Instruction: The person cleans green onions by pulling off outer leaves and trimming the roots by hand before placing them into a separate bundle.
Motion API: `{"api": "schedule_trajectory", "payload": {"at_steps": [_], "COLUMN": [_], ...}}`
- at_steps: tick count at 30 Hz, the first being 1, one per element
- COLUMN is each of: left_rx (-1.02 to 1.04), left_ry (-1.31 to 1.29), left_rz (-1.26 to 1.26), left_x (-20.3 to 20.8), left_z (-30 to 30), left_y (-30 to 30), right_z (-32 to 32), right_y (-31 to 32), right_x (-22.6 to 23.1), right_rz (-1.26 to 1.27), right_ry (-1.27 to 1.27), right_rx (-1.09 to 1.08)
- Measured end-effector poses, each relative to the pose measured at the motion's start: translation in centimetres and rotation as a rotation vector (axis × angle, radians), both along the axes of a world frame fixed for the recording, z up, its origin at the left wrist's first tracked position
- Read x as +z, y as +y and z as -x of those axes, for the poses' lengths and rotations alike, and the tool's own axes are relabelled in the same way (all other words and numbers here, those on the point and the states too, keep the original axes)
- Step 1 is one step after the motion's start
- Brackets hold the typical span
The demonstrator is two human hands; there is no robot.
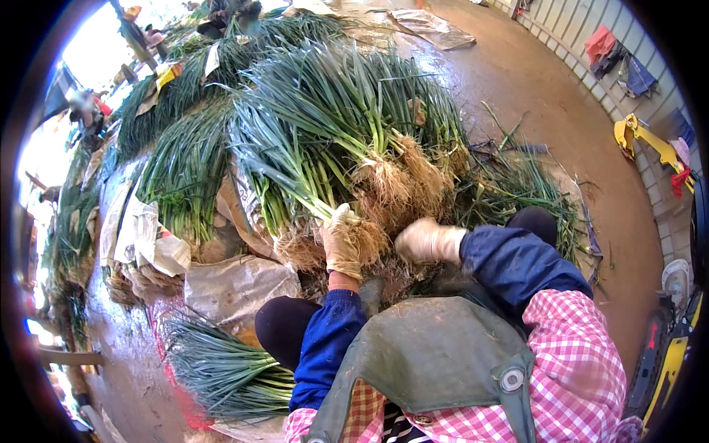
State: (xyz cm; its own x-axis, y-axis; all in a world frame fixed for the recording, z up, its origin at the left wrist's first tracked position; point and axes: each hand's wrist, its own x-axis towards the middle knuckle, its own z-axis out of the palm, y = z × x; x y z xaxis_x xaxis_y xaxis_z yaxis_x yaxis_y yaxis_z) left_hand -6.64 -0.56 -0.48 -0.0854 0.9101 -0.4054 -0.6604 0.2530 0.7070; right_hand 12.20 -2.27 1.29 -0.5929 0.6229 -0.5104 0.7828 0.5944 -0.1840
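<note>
My left hand [340, 247], in a pale work glove, is closed round the lower white stalks of some green onions [301, 188]. Their leaves point away to the upper left, and their tan roots [367, 238] hang beside the glove. Also gloved, my right hand [428, 241] is just right of those roots, its fingers smeared by motion. Whether it touches or holds anything cannot be made out. A large heap of green onions [340, 96] lies right in front, with its shaggy roots [399, 181] toward me.
Trimmed green onions [229, 369] lie at lower left beside a pale sack [240, 284]. More bundles [185, 173] stretch along the left. Loose leaves [521, 188] litter the ground at right. A wet brown floor [546, 88] runs to a wall, with yellow equipment [661, 148] nearby.
</note>
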Motion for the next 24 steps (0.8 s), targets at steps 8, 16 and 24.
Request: {"api": "schedule_trajectory", "payload": {"at_steps": [8,16,24], "left_rx": [-0.020,-0.036,-0.005], "left_ry": [-0.135,-0.292,-0.239], "left_rz": [0.047,-0.131,-0.083], "left_x": [-1.8,-2.6,-2.1], "left_z": [-0.3,0.1,-1.1], "left_y": [0.3,1.6,1.2], "right_z": [2.7,5.4,7.4], "right_y": [12.3,14.0,14.4], "right_x": [6.8,2.4,1.2], "right_rz": [-0.462,0.057,-0.320], "right_ry": [0.533,0.717,0.230], "right_rx": [-0.641,-0.618,-0.649]}}
